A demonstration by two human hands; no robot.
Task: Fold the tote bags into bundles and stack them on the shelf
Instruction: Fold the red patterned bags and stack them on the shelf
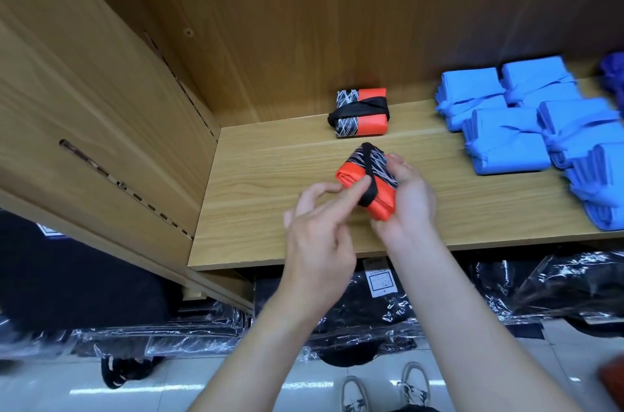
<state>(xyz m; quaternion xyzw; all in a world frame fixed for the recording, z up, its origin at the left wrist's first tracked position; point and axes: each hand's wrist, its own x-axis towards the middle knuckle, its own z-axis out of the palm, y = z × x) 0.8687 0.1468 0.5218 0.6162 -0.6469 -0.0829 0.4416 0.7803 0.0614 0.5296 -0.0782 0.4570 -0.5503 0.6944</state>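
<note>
Wooden shelf (270, 195) at waist height, side panel with slot rows on our left. We hold an orange bundle (349, 177) just above the board, near its middle, tilted, not set down. Right hand (410, 200) cups and grips it from the right and beneath, fingertips showing over its far edge. Left hand (317, 236) works the black strap (371, 172) wrapped around it: index finger hooked under the strap, thumb close by, other fingers loosely curled. Behind, by the back wall, a second bundle (363, 112) of the same pattern lies flat, tied. Blue bundles (506, 141) crowd the right end. Below the shelf: black goods in clear wrap (378, 307), tiled floor, our shoes (381, 388)
</note>
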